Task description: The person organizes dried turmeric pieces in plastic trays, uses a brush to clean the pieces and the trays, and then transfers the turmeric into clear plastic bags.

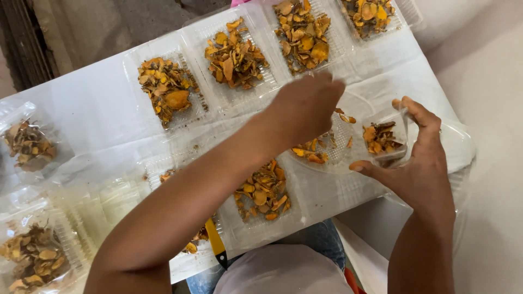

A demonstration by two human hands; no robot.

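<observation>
While right-hand fingers [419, 117] curl round a small clear cup [385, 139], left-hand fingers [327, 90] pinch together above a tray [340, 139].

White table [98, 109], grey wall [109, 27], pale floor [485, 81]

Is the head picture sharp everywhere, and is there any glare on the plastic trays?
Head view: the left hand looks slightly motion-blurred; the right hand and its small clear container look sharper; light is soft and even, with mild sheen on the clear trays, no hard shadows.
</observation>
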